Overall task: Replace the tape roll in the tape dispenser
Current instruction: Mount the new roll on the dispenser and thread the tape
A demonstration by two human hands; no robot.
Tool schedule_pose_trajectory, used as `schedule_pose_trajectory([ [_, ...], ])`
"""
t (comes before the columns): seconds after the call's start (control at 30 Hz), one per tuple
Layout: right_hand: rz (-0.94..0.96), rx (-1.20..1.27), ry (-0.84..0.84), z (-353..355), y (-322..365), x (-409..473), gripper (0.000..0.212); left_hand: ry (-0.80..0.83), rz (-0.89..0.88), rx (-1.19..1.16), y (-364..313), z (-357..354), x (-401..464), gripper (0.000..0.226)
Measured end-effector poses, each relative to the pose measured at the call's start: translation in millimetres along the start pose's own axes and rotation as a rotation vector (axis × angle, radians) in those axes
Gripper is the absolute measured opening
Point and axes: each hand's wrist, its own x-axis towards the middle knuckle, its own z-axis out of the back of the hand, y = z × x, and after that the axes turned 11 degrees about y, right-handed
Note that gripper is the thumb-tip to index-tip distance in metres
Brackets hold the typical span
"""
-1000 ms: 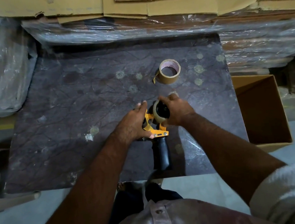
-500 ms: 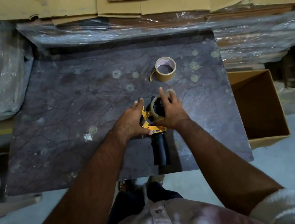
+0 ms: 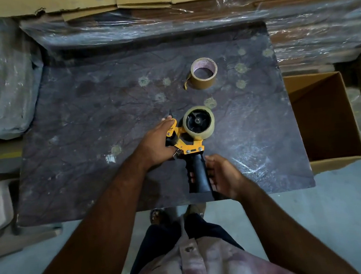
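Tape dispenser on the table, clear roll seated on its hub.
Left hand grips the yellow frame; right hand closes around the handle. Steadying the frame would ease threading; brown roll lies apart.

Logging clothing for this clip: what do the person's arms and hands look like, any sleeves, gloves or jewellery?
Both hands, left and right, are bare: no gloves, rings or watch visible. Forearms are uncovered, no sleeve in view. A faded pinkish button-up shirt shows below.

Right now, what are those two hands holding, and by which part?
Both hold the tape dispenser. The left hand grips its yellow front frame; the right hand wraps the black handle. The brown tape roll lies untouched.
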Motion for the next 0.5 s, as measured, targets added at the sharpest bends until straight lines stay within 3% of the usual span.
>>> schedule_pose_trajectory([
  [0.1,-0.035,0.105,0.156,-11.4,4.2,16.0,0.041,0.03,0.014,-0.015,-1.9,2.6,-0.7,0.088],
  [0.3,-0.029,0.123,0.242,-26.9,11.0,28.5,0.008,0.032,0.006,-0.055,-5.0,6.6,-9.2,0.086],
  [0.4,-0.025,0.086,0.191,-31.6,19.3,16.1,0.011,-0.075,-0.001,-0.043,-6.0,13.0,-15.9,0.084],
  [0.5,-0.001,0.045,0.166,-39.9,32.1,1.9,0.013,-0.187,-0.02,-0.03,-14.8,26.5,-20.6,0.068],
])
